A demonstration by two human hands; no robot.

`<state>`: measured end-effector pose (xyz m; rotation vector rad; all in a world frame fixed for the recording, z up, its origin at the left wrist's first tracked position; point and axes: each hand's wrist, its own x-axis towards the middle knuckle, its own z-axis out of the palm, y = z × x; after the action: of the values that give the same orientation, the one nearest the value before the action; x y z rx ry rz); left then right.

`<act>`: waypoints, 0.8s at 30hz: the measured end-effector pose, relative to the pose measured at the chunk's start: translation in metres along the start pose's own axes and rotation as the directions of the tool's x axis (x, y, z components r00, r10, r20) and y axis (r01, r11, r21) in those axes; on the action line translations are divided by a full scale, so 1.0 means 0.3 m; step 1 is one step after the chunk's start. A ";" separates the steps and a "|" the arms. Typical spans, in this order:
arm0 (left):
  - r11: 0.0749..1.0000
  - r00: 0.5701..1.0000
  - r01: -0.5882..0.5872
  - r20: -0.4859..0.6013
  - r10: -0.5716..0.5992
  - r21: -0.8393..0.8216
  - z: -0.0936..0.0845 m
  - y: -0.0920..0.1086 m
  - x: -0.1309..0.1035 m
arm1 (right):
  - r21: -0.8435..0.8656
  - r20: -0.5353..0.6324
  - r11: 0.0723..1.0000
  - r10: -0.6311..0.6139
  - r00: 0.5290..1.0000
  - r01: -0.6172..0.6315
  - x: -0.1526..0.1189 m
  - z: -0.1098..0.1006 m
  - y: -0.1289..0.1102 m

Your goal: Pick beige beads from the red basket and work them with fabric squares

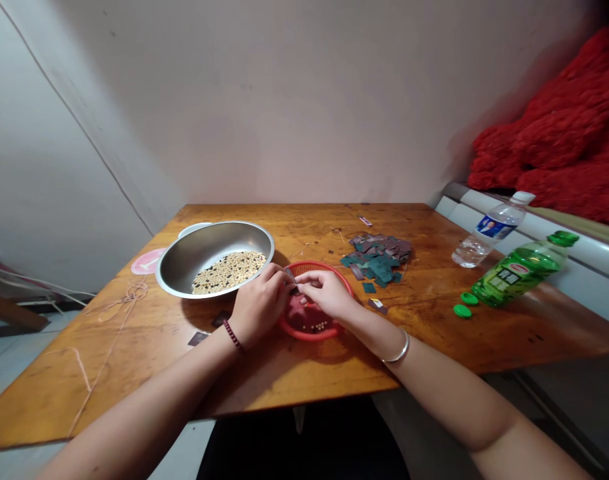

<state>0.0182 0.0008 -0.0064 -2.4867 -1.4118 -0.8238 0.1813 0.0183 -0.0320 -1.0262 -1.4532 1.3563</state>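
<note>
My left hand (264, 297) and my right hand (324, 293) meet over a red mesh basket (317, 339). Both have their fingers pinched together on something small and dark that I cannot make out clearly. A few pale beans (318, 327) lie at the bottom of the basket. To the left stands a tilted steel bowl (184, 257) with pale and black beans (229, 272) in it. Behind the basket on the right is a pile of dark green and brown scraps (382, 257).
On the wooden table (264, 387) at the right are a clear bottle (489, 233), a green bottle (519, 273) and green caps (463, 311). Loose string (104, 347) and a pink disc (147, 261) lie at the left. A wall rises behind.
</note>
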 end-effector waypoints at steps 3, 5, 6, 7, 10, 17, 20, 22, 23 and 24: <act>0.999 0.999 -0.023 0.025 0.024 -0.026 -0.003 0.001 0.001 | -0.005 0.016 0.999 -0.032 0.999 0.032 0.002 -0.002 0.001; 0.999 0.999 -0.022 0.031 0.023 -0.028 -0.004 0.002 0.002 | -0.007 0.019 0.999 -0.039 0.999 0.039 0.002 -0.003 0.001; 1.000 1.000 -0.013 0.026 0.014 -0.024 -0.004 0.002 0.002 | -0.006 0.015 0.999 -0.037 0.999 0.037 0.003 -0.003 0.001; 1.000 1.000 -0.001 0.016 0.001 -0.019 -0.003 0.002 0.003 | -0.004 0.010 1.000 -0.030 0.999 0.030 0.003 -0.003 0.001; 1.000 1.000 0.022 0.001 -0.022 -0.016 -0.002 0.001 0.004 | -0.004 -0.001 1.000 -0.012 1.000 0.012 0.002 -0.003 0.001; 1.000 1.000 0.016 -0.001 -0.016 -0.009 0.001 0.003 0.001 | 0.000 -0.001 1.000 -0.019 1.000 0.019 -0.003 -0.003 -0.008; 1.000 0.999 0.027 -0.030 -0.027 0.008 0.001 0.002 -0.002 | 0.008 -0.010 1.000 -0.015 1.000 0.016 -0.002 -0.004 -0.009; 1.000 0.999 0.016 -0.047 -0.016 0.005 -0.001 0.000 -0.002 | 0.013 -0.015 1.000 -0.022 1.000 0.022 -0.001 -0.005 -0.010; 1.000 0.999 0.009 -0.051 -0.009 0.003 -0.003 -0.001 -0.002 | 0.015 -0.017 1.000 -0.024 1.000 0.024 -0.001 -0.005 -0.012; 1.000 0.999 0.003 -0.050 -0.003 0.002 -0.004 -0.002 -0.002 | 0.017 -0.019 1.000 -0.022 1.000 0.022 -0.002 -0.004 -0.014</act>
<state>0.0170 0.0001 -0.0058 -2.4453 -1.3995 -0.8790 0.1827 0.0179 -0.0280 -1.0066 -1.4327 1.3382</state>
